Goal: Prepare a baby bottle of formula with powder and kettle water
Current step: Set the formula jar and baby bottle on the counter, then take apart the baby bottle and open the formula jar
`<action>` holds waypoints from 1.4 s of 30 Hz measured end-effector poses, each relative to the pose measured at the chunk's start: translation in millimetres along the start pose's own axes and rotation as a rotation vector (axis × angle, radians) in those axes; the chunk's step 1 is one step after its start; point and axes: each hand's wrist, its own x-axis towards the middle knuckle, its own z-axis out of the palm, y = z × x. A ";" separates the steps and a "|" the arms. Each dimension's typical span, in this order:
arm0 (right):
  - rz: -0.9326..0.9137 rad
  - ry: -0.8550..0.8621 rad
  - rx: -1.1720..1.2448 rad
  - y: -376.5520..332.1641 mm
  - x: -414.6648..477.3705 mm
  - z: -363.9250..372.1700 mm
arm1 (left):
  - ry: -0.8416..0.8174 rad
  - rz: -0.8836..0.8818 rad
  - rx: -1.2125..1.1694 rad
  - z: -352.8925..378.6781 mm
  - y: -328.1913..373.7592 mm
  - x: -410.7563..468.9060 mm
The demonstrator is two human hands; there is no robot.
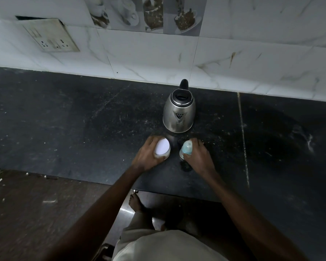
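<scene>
A dark stone counter (64, 119) runs below a white marble-tiled wall (139, 53) with a socket plate (51, 37), and a steel kettle (178, 113) stands near the wall. Just in front of the kettle, a person's left hand (145, 157) curls its fingers round a white-lidded jar (162, 147). The right hand (198, 157) grips a baby bottle (186, 148) with a blue-green cap, the two containers near each other but apart.

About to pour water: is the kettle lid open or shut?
Shut. The kettle stands upright on the counter, its black lid lying flat within the rim.
</scene>
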 end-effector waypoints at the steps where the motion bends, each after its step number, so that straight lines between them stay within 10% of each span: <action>1: 0.004 0.007 0.006 2.2 -6.5 0.7 | 0.005 0.008 0.003 -1.8 -2.9 -7.6; 17: 0.135 0.069 -0.001 10.8 -59.9 11.5 | -0.044 -0.055 -0.038 9.1 -16.5 -49.2; 22: -0.140 0.359 -0.007 -28.4 -78.5 2.9 | -0.017 -0.146 -0.069 13.8 -22.4 -51.3; 25: -0.328 0.171 -0.016 -50.1 -76.4 35.6 | 0.014 -0.187 -0.088 13.2 -26.1 -55.6; 33: -0.151 -0.124 0.084 -53.1 -66.6 82.9 | -0.005 -0.194 -0.091 4.7 -34.4 -70.2; 38: -0.323 0.109 0.099 -53.1 -82.2 44.9 | 0.034 -0.169 -0.099 3.9 -24.1 -77.8; 42: -0.083 0.397 0.347 -27.2 -81.0 -23.1 | 0.334 0.154 -0.062 7.6 31.4 -91.8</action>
